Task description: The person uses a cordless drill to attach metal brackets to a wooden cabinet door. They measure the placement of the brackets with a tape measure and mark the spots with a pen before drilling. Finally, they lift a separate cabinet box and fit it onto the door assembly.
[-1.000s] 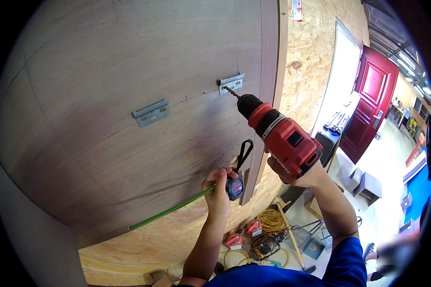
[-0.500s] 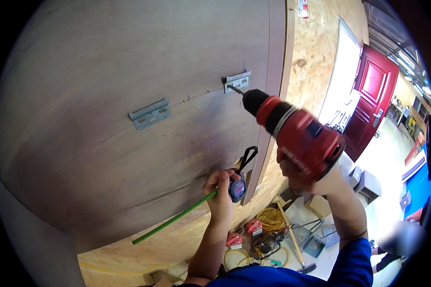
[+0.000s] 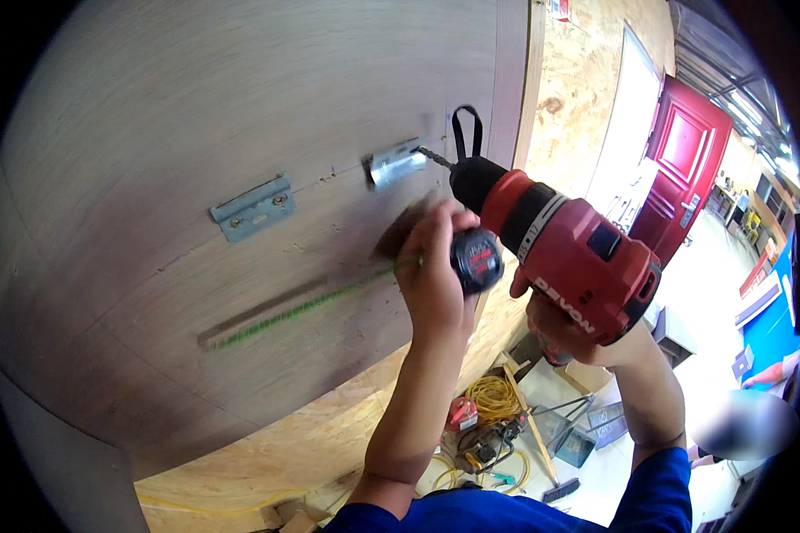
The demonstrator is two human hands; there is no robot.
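Note:
My right hand (image 3: 564, 330) grips a red and black cordless drill (image 3: 591, 258) by its handle. Its drill bit (image 3: 436, 159) meets the right end of a small metal bracket (image 3: 397, 166) on the grey wooden panel (image 3: 240, 98). That bracket looks tilted and somewhat blurred. Just below the drill's chuck, my left hand (image 3: 434, 258) is closed on a dark tape measure (image 3: 478, 262) with a black wrist strap. The tape's green blade (image 3: 298, 311) sticks out leftward along the panel, smeared by motion. Farther left, a second metal bracket (image 3: 254, 210) sits against the panel.
On the floor below lie a coiled yellow hose (image 3: 493, 400), a red reel-like item (image 3: 461, 413), a brush (image 3: 561, 489) and several tools. A red door (image 3: 684, 164) stands open at the right. Part of another person (image 3: 778, 370) shows at the far right.
My left hand has risen with the tape measure, bringing the green blade up across the panel. The right bracket has tipped and turned at the bit. The drill has stayed near it.

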